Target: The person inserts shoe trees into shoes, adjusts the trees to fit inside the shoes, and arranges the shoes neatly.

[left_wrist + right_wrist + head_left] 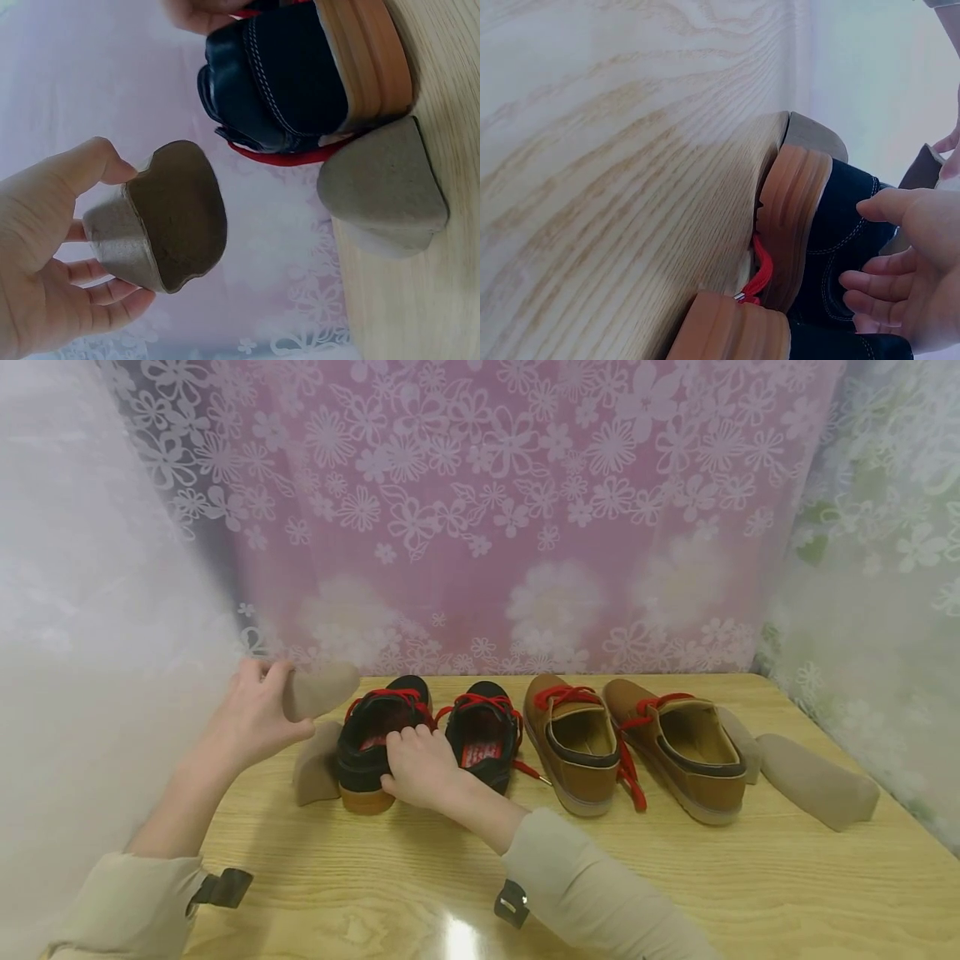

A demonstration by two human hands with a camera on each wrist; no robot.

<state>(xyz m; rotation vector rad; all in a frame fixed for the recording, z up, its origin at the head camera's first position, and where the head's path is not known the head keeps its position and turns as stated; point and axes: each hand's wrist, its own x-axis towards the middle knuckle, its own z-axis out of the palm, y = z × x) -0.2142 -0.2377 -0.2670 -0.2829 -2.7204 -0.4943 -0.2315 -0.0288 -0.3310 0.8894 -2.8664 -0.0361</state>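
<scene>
My left hand [251, 714] pinches a hollow grey-brown moulded shoe insert [322, 689] between thumb and fingers, raised above the table. Its open end shows in the left wrist view. Just to the right stands a black shoe [363, 783] with red laces and a tan sole, heel towards me. Curled at the rear of that shoe, my right hand [423, 768] has its thumb by the heel and its fingers along the right side. A second black shoe [491, 770] is beside it, partly behind my right wrist. Another insert [318, 768] lies left of the first shoe.
Two brown shoes [581, 789] with red laces stand to the right, a loose lace [633, 777] hanging between them. Two more inserts [817, 781] lie at the far right. A flowered curtain [525, 527] hangs behind the wooden table [360, 893], with pale sheets at both sides.
</scene>
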